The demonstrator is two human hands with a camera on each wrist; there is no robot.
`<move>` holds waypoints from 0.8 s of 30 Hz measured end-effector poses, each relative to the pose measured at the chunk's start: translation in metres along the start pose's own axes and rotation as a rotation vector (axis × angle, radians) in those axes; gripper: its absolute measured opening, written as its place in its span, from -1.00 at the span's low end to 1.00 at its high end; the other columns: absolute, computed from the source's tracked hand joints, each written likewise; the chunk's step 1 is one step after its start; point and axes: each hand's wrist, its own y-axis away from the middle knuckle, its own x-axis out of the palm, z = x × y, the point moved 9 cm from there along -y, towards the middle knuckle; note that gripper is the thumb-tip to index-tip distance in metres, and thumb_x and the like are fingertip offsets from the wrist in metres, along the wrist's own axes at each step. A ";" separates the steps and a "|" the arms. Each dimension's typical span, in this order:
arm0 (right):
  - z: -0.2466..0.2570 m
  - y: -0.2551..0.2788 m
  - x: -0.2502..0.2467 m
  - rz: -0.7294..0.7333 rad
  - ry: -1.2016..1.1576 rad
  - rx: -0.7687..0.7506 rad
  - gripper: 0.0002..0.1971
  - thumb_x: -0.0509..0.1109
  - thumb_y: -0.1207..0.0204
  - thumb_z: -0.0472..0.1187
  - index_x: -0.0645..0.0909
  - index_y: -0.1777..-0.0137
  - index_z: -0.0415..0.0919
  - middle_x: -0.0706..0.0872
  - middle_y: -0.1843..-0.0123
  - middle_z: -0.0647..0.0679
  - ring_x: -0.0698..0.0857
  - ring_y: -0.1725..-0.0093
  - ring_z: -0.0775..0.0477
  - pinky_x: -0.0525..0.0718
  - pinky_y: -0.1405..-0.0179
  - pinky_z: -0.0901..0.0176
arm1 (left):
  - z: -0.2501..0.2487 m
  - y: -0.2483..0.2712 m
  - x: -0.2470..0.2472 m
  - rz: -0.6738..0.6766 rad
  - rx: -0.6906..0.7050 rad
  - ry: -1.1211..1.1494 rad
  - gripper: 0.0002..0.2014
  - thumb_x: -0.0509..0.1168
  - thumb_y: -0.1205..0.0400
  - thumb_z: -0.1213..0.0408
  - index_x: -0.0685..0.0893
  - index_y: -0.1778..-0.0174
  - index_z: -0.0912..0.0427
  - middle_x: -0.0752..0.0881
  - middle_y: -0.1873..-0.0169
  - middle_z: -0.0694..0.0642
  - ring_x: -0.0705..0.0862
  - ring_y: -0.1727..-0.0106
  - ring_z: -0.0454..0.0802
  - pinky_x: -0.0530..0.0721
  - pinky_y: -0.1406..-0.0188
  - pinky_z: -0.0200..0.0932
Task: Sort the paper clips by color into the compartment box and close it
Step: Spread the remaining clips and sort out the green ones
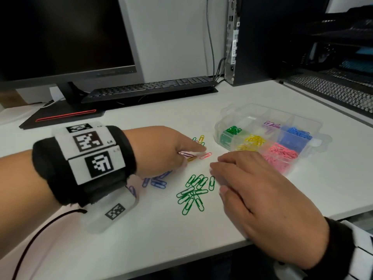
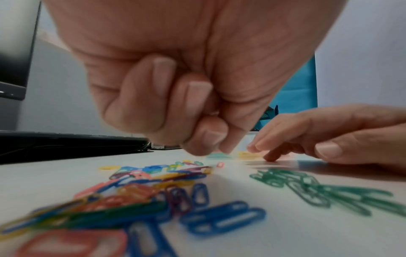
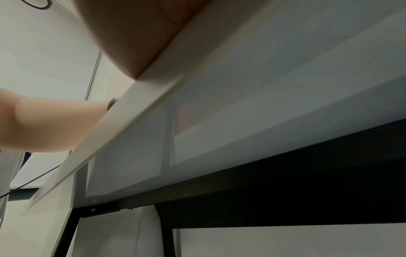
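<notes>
Clearly the sorting is mid-way, so the step in hand is to gather one colour at a time. On the white tabletop (image 1: 141,229) the clear compartment box (image 1: 226,118) sits open at 2 o'clock from the hands, with green, yellow, blue, pink and a few purple clips each in a cell of their own. The left hand (image 1: 161,150) is clenched, its curled fingers down at the mixed pile of clips (image 2: 140,196) and one fingertip (image 1: 201,148) touching the tabletop just beside a pink clip (image 1: 205,155); whether it grips anything I cannot tell. The right hand (image 1: 262,195) rests flat and relaxed, holding nothing, just beside the loose green clips (image 1: 193,190) at its 9 o'clock. Best, I judge, to sweep those greens together and carry them over in one bunch, since single clips are slippery and tangle.
</notes>
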 end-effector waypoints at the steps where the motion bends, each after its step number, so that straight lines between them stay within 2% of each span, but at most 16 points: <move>1: 0.000 0.000 0.000 -0.002 -0.001 -0.002 -0.74 0.15 -0.58 -0.10 0.55 -0.21 0.01 0.52 -0.22 0.13 0.48 -0.33 -0.03 0.52 -0.24 0.02 | -0.001 -0.001 0.003 0.008 0.002 0.002 -0.50 0.16 -0.71 0.14 0.32 -0.50 -0.50 0.48 -0.44 -0.39 0.55 -0.22 -0.29 0.40 -0.33 -0.33; 4: 0.001 0.000 -0.002 -0.017 0.000 0.000 -0.76 0.16 -0.58 -0.11 0.56 -0.17 0.00 0.52 -0.20 0.12 0.48 -0.31 -0.02 0.51 -0.23 0.05 | -0.002 -0.003 0.013 0.031 0.024 -0.026 -0.52 0.15 -0.72 0.11 0.32 -0.48 -0.53 0.44 -0.50 -0.35 0.47 -0.43 -0.23 0.38 -0.49 -0.22; 6: 0.001 -0.001 -0.002 -0.024 0.004 0.002 -0.77 0.17 -0.58 -0.12 0.57 -0.17 0.00 0.53 -0.20 0.11 0.49 -0.30 -0.03 0.49 -0.22 0.07 | 0.002 -0.002 0.008 0.026 0.005 -0.009 -0.58 0.18 -0.72 0.11 0.44 -0.44 -0.47 0.51 -0.44 -0.35 0.51 -0.37 -0.26 0.40 -0.44 -0.25; 9: 0.000 0.001 -0.001 -0.027 0.004 0.004 -0.75 0.17 -0.58 -0.12 0.57 -0.19 -0.01 0.53 -0.20 0.11 0.50 -0.31 -0.04 0.50 -0.22 0.06 | 0.009 0.002 -0.004 -0.002 -0.048 0.007 -0.63 0.20 -0.70 0.13 0.56 -0.38 -0.40 0.71 -0.07 -0.33 0.61 0.02 -0.34 0.45 -0.05 -0.42; 10: 0.000 0.001 -0.001 -0.027 0.005 0.003 -0.75 0.18 -0.58 -0.12 0.57 -0.20 -0.01 0.54 -0.21 0.11 0.50 -0.32 -0.04 0.50 -0.23 0.06 | 0.008 0.002 -0.009 -0.018 -0.054 0.004 -0.61 0.18 -0.71 0.14 0.53 -0.40 -0.41 0.71 0.08 -0.29 0.61 0.12 -0.38 0.43 0.10 -0.50; 11: 0.000 0.001 -0.001 -0.027 0.004 0.001 -0.74 0.18 -0.58 -0.12 0.57 -0.21 -0.01 0.54 -0.21 0.11 0.50 -0.32 -0.04 0.51 -0.23 0.05 | 0.006 0.002 -0.012 -0.031 -0.057 -0.009 -0.58 0.16 -0.72 0.15 0.47 -0.45 -0.42 0.66 0.12 -0.31 0.59 0.16 -0.46 0.37 0.21 -0.58; 12: 0.000 0.001 -0.002 -0.029 0.003 0.000 -0.73 0.18 -0.58 -0.13 0.58 -0.22 -0.01 0.55 -0.22 0.11 0.50 -0.33 -0.04 0.51 -0.23 0.06 | 0.004 0.001 -0.012 -0.040 -0.062 -0.026 -0.54 0.15 -0.73 0.16 0.39 -0.51 -0.41 0.61 0.03 -0.33 0.52 -0.06 -0.54 0.33 0.23 -0.60; 13: 0.000 0.001 -0.002 -0.031 0.004 -0.002 -0.73 0.18 -0.57 -0.13 0.58 -0.22 -0.01 0.55 -0.22 0.11 0.50 -0.33 -0.05 0.51 -0.23 0.06 | 0.002 -0.001 -0.011 -0.042 -0.069 -0.044 -0.51 0.14 -0.73 0.17 0.32 -0.55 -0.39 0.61 -0.09 -0.32 0.57 0.11 -0.36 0.31 0.14 -0.54; 14: 0.001 0.001 -0.002 -0.032 0.006 -0.003 -0.73 0.19 -0.57 -0.13 0.58 -0.22 -0.01 0.55 -0.22 0.11 0.50 -0.33 -0.05 0.50 -0.24 0.06 | 0.001 -0.005 -0.008 -0.035 -0.068 -0.067 -0.48 0.13 -0.73 0.18 0.27 -0.58 -0.38 0.63 -0.25 -0.23 0.41 0.12 -0.36 0.29 0.00 -0.46; 15: 0.001 0.001 -0.002 -0.032 0.009 -0.004 -0.73 0.19 -0.57 -0.13 0.58 -0.22 -0.01 0.55 -0.21 0.10 0.50 -0.33 -0.05 0.50 -0.24 0.06 | -0.001 -0.008 -0.004 -0.028 -0.066 -0.092 -0.47 0.13 -0.73 0.19 0.25 -0.59 -0.38 0.57 -0.41 -0.16 0.54 -0.21 -0.20 0.28 -0.10 -0.39; 17: 0.002 0.000 -0.003 -0.032 0.010 -0.002 -0.75 0.19 -0.57 -0.14 0.58 -0.19 -0.02 0.55 -0.20 0.10 0.51 -0.30 -0.06 0.50 -0.23 0.06 | -0.003 -0.013 0.002 -0.010 -0.052 -0.098 -0.46 0.14 -0.72 0.20 0.26 -0.58 -0.38 0.47 -0.52 -0.19 0.47 -0.42 -0.12 0.27 -0.18 -0.37; 18: 0.002 0.000 -0.003 -0.032 0.010 0.001 -0.77 0.19 -0.56 -0.14 0.58 -0.17 -0.02 0.55 -0.19 0.10 0.51 -0.28 -0.05 0.50 -0.22 0.06 | -0.006 -0.013 0.003 0.012 -0.035 -0.077 -0.47 0.15 -0.72 0.21 0.31 -0.56 -0.38 0.49 -0.49 -0.24 0.50 -0.40 -0.18 0.27 -0.16 -0.42; 19: 0.002 0.000 -0.004 -0.033 0.010 0.004 -0.78 0.20 -0.56 -0.14 0.58 -0.15 -0.02 0.54 -0.19 0.11 0.51 -0.26 -0.05 0.50 -0.20 0.06 | -0.010 -0.012 0.004 0.045 -0.015 -0.031 -0.51 0.17 -0.72 0.22 0.39 -0.52 -0.36 0.57 -0.40 -0.31 0.57 -0.28 -0.29 0.30 -0.10 -0.51; 21: 0.001 0.000 -0.004 -0.036 0.009 0.006 -0.76 0.20 -0.55 -0.15 0.58 -0.17 -0.02 0.54 -0.19 0.12 0.51 -0.26 -0.03 0.50 -0.20 0.07 | -0.013 -0.009 0.002 0.078 0.012 0.080 -0.61 0.21 -0.71 0.25 0.55 -0.41 -0.27 0.61 -0.09 -0.42 0.63 0.19 -0.44 0.34 0.22 -0.70; 22: 0.001 0.000 -0.004 -0.039 0.008 0.004 -0.74 0.20 -0.55 -0.15 0.58 -0.20 -0.02 0.54 -0.20 0.11 0.51 -0.27 -0.03 0.50 -0.21 0.07 | -0.011 -0.009 -0.004 0.054 0.002 0.097 -0.63 0.23 -0.71 0.23 0.58 -0.39 -0.25 0.64 0.00 -0.44 0.60 0.31 -0.43 0.33 0.30 -0.69; 24: 0.000 0.000 -0.003 -0.045 0.000 -0.001 -0.70 0.20 -0.56 -0.15 0.57 -0.25 -0.01 0.54 -0.23 0.11 0.51 -0.30 -0.04 0.52 -0.23 0.05 | 0.000 -0.011 -0.016 -0.036 -0.049 0.022 -0.60 0.22 -0.71 0.18 0.50 -0.45 -0.29 0.72 -0.03 -0.35 0.52 0.26 -0.35 0.35 0.23 -0.51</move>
